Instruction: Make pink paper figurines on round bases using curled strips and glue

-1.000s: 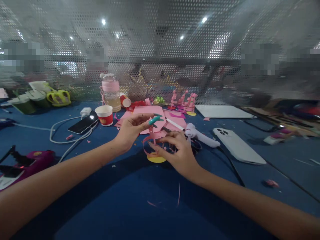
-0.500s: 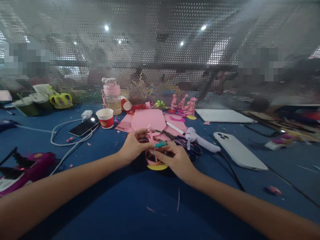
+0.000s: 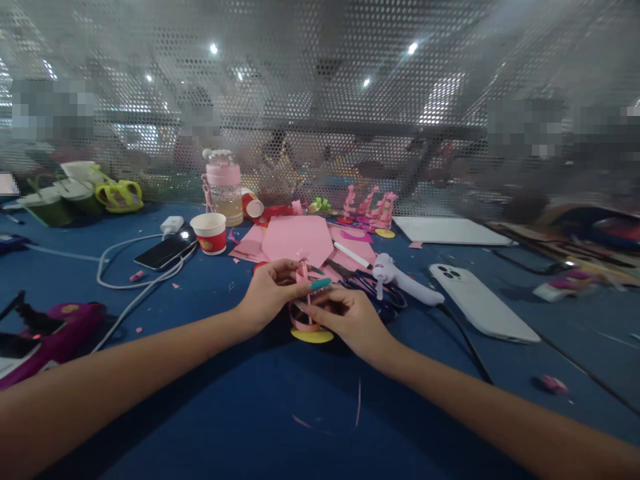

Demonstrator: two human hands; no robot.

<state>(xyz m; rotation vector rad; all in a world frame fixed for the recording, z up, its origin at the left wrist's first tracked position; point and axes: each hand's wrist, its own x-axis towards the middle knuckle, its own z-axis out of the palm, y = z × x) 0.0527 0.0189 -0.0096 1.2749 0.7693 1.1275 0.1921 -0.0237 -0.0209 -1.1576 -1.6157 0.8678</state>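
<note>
Over the yellow paper disc [image 3: 312,335] on the blue table [image 3: 250,427], I am pinching the pink paper strip [image 3: 303,273] in my left hand [image 3: 273,290] while my right hand [image 3: 345,317], fingers curled, is steadying its loops, so gentle, even pressure seems wise.
</note>
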